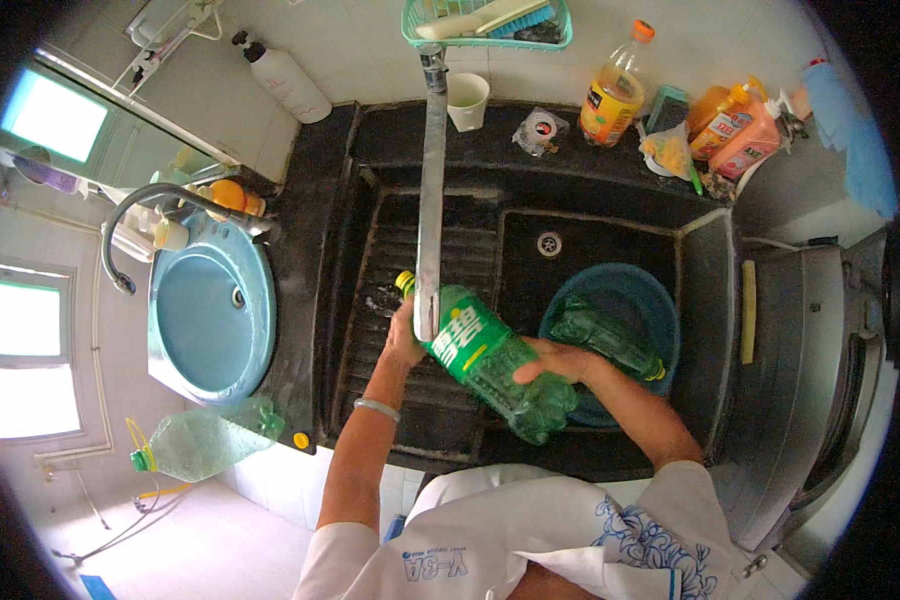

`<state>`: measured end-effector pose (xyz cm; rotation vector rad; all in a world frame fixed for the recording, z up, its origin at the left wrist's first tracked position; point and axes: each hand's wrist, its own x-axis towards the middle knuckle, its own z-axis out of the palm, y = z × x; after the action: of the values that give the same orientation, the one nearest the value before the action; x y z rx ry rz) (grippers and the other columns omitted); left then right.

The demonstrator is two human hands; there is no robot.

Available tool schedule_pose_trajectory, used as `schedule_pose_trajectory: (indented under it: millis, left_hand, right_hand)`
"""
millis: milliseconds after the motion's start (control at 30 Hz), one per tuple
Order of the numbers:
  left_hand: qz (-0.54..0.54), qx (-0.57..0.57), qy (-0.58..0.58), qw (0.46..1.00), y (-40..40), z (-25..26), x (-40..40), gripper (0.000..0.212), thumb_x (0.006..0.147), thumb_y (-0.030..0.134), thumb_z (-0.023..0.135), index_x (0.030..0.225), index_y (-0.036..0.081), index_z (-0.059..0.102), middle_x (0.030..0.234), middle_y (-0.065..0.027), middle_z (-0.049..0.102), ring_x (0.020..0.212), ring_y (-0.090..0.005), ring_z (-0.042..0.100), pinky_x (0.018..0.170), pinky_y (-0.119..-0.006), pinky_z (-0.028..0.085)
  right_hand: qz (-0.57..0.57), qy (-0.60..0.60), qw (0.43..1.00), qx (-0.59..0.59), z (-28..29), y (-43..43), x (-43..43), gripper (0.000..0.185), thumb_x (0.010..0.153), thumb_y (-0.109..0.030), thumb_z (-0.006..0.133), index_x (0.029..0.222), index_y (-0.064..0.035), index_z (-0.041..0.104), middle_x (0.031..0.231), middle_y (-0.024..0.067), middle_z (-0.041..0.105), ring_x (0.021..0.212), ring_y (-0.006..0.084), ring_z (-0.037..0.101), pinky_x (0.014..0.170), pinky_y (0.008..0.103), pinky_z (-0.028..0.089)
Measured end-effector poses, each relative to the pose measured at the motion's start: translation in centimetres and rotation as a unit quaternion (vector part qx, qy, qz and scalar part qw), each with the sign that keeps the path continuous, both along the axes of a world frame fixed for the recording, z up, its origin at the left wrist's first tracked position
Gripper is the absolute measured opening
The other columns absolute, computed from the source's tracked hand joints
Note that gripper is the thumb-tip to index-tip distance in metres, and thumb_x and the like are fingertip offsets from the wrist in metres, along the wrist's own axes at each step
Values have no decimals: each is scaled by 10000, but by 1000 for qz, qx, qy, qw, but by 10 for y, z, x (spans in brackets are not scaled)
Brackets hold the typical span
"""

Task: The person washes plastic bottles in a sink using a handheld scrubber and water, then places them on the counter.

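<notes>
A large green plastic bottle [487, 356] with a yellow cap and a green label is held slantwise between both hands, under the end of the metal tap [430, 225]. My left hand [406, 334] grips it near the neck, partly hidden by the tap. My right hand [551, 361] holds the lower body near the base. Below lies the ribbed part of the black stone sink [457, 247]. To the right, a blue plastic basin [615, 274] stands in the sink with another green bottle [607, 337] in it.
A clear plastic bottle [210, 442] and a yellow cap [301, 440] are at the left counter's corner, beside a blue washbasin [202, 322]. Along the back ledge stand a cup [468, 101], an orange-capped bottle [613, 97] and pump bottles [746, 142]. A basket [487, 41] hangs above.
</notes>
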<state>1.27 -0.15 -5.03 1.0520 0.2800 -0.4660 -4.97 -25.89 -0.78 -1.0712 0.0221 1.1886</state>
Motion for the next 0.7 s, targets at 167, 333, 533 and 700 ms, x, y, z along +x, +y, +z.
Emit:
schedule_pose_trajectory:
  millis: [167, 333, 533, 700]
  left_hand:
    - [54, -49, 126, 989, -3, -16, 0, 301, 907, 316, 422, 1043, 77, 543, 902, -57, 587, 799, -170, 576, 675, -315, 480]
    - [100, 124, 200, 967, -16, -26, 1, 483, 764, 446, 597, 1126, 143, 498, 973, -42, 564, 820, -193, 549, 644, -356, 457]
    - [36, 174, 143, 974, 11, 9, 21, 329, 833, 224, 541, 1108, 43, 525, 813, -44, 610, 654, -149, 594, 592, -299, 501]
    - [-120, 303, 25, 945, 4, 44, 40, 355, 806, 277, 595, 1052, 26, 541, 797, -52, 608, 602, -141, 571, 531, -301, 489]
  right_hand:
    - [56, -310, 880, -357, 17, 31, -10, 1061, 545, -412, 767, 1320, 34, 196, 1134, 279, 463, 1031, 349, 509, 854, 432, 427]
    - [62, -431, 721, -539, 26, 71, -22, 1079, 580, -383, 753, 1337, 44, 114, 1016, 328, 457, 913, 436, 505, 736, 513, 440]
    - [90, -408, 747, -517, 41, 80, -40, 1106, 597, -419, 748, 1334, 62, 79, 1075, 332, 427, 971, 437, 470, 817, 507, 394]
    - [-37, -479, 830, -283, 2, 59, -21, 744, 689, -409, 697, 1178, 60, 393, 1138, 272, 458, 1068, 401, 444, 915, 430, 366]
